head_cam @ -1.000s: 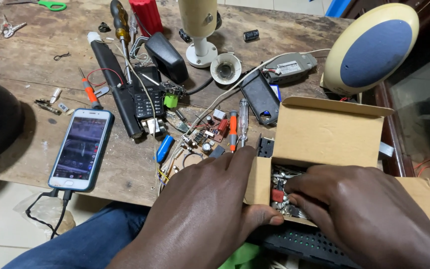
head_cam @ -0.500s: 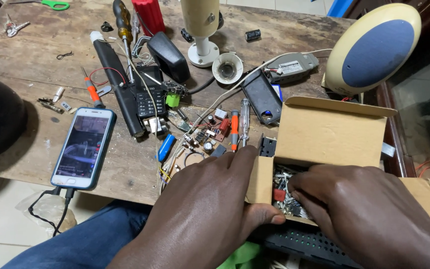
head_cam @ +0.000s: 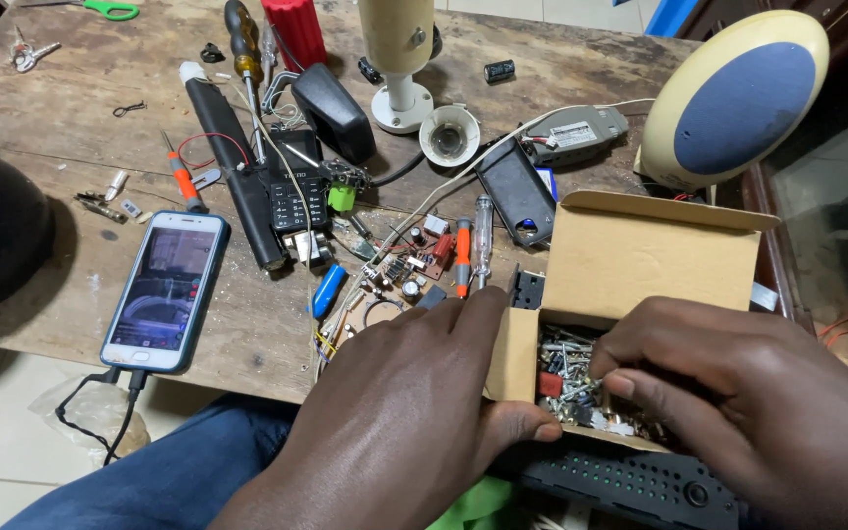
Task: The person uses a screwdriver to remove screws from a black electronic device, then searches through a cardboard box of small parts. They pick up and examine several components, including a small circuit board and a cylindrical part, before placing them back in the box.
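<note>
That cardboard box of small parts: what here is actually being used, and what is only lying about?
In use:
cardboard box, steadied by the left hand
metal parts inside it, picked through by the right hand

Lying about:
smartphone
screwdrivers
circuit board
round speaker

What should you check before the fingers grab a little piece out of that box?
1. Cardboard box held steady: ok, the left hand grips its near side.
2. Box open: ok, the flap stands up.
3. Right hand at the parts: ok, its fingertips are in the pile of small metal parts.
4. A piece already pinched: cannot tell, the fingers hide it.
5. Box resting flat: cannot tell, it sits partly on a dark perforated device.
6. Room beside the box: not ok, screwdrivers and a circuit board crowd it.
</note>
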